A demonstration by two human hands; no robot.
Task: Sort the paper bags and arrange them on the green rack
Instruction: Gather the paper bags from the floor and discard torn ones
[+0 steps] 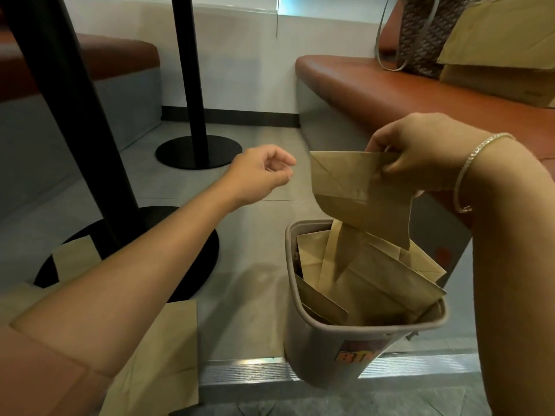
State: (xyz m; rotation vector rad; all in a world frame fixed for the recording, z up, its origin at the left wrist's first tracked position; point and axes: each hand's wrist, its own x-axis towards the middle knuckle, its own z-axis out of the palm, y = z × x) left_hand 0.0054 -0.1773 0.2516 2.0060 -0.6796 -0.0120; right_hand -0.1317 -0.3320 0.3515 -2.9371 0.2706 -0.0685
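Note:
My right hand (420, 148) pinches the top edge of a flat brown paper bag (357, 193), which hangs just above a grey bin (318, 352). Several more brown paper bags (363, 283) stand crammed in that bin. My left hand (264, 172) hovers to the left of the held bag with fingers loosely curled and nothing in it. Flat paper bags (162, 355) lie on the floor at the lower left, partly under my left arm. No green rack is in view.
A red-brown bench (390, 91) runs along the right, carrying a patterned tote (423, 34) and large brown bags (504, 49). Two black table posts with round bases (198, 151) stand on the left. A metal floor strip (246, 373) crosses the bottom.

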